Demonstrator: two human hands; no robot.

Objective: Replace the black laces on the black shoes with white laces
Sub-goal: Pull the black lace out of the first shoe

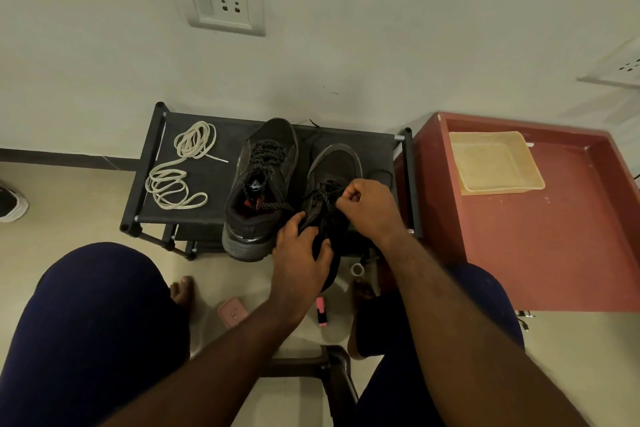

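a black shoe (334, 163) and a second black shoe (268, 156) are set side by side on a black fabric-topped rack (211, 191). the first, nearer the red table (571, 236), is gripped at its collar by the left hand (301, 250), fingers curled round the edge, while its black lace (322, 196) is pinched in the curled fingers of the right hand (367, 208) (thumb against forefinger). white laces (166, 184) are seen loosely coiled on the rack's left side, apart from the shoes
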